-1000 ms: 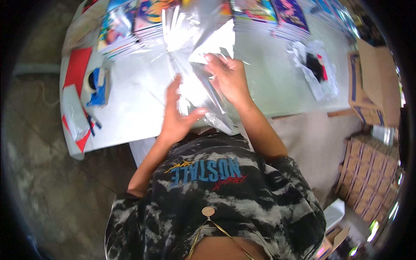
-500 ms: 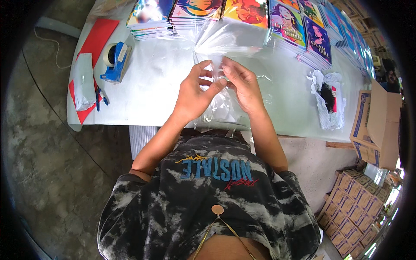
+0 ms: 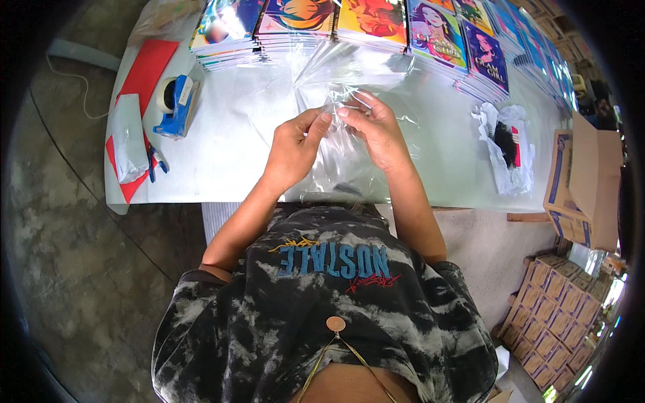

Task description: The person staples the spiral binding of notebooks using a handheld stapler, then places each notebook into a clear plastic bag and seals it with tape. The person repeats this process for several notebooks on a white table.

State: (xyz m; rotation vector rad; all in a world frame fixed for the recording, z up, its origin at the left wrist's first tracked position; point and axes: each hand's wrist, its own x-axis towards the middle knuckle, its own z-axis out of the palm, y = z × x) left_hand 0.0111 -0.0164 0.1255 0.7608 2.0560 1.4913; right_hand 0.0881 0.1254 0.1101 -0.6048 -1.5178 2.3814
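Across the white worktop [image 3: 228, 134], clear plastic [image 3: 341, 158] lay rumpled, reaching toward its near edge. Left hand [image 3: 295, 144] and right hand [image 3: 377, 134] each pinched the plastic between thumb and fingers, the thumbs close together; glare made it hard to tell how many layers they gripped. Beyond the plastic stood stacked notebooks [image 3: 371, 19]. Left of it sat a blue tape dispenser [image 3: 181, 111], and farther left, a white packet [image 3: 131, 138] on red sheeting [image 3: 149, 64]. Right of it lay crumpled wrapping [image 3: 487, 122], and farther right, an open carton [image 3: 571, 181].

Blue lettering [image 3: 334, 262] runs upside down across the dark shirt [image 3: 295, 302], and pale lettering [image 3: 489, 68] marks a purple notebook [image 3: 485, 48].
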